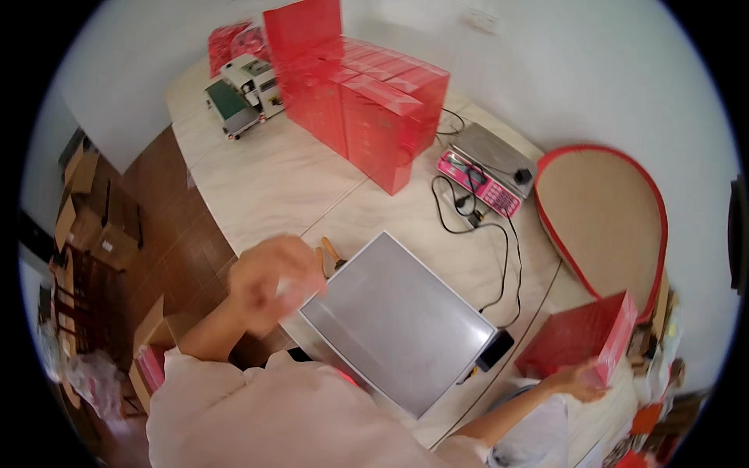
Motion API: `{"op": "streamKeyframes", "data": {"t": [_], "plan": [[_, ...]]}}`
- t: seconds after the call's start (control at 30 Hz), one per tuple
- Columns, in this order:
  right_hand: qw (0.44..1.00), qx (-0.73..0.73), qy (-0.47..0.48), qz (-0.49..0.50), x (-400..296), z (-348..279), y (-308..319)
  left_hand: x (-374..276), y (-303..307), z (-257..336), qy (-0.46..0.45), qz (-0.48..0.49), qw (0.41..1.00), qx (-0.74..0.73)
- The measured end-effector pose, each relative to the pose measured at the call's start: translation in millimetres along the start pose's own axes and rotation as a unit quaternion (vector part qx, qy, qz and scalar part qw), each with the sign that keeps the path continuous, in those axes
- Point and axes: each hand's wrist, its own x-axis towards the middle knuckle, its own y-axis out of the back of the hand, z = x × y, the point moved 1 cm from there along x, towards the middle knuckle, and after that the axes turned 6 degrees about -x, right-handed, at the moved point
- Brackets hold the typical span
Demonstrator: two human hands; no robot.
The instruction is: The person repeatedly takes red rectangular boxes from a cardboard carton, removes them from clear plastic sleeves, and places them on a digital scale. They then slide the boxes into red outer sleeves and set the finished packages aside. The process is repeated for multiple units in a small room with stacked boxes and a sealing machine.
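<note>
My left hand (278,285) is blurred, raised beside the left corner of a grey metal-topped plate (398,324) with a pale rim. Its fingers look curled; a small whitish patch shows there, and I cannot tell whether something is held. At the right, my right hand (582,381) grips the near side of a red box (576,339) wrapped in shiny clear film. Two wooden-looking tool handles (332,251) lie by the plate's upper left edge. A black object (495,350) sits at the plate's right corner.
Shiny wrapped red boxes (374,111) stand at the back of the table (234,181). Left of them is a machine with a green belt (229,100). A pink electronic scale (480,181) with black cables and a red-rimmed round panel (603,222) are at the right. Open cartons (102,219) stand at the left.
</note>
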Motion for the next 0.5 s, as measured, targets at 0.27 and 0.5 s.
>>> {"op": "streamKeyframes", "data": {"t": [0.27, 0.5], "plan": [[0.881, 0.412, 0.084, -0.219, -23, -293, 99, 35, 83, 51, -0.275, -0.022, 0.910, -0.308], [0.726, 0.594, 0.151, -0.313, -76, -611, 225, 15, 274, -25, -0.392, 0.104, 0.875, -0.265]]}}
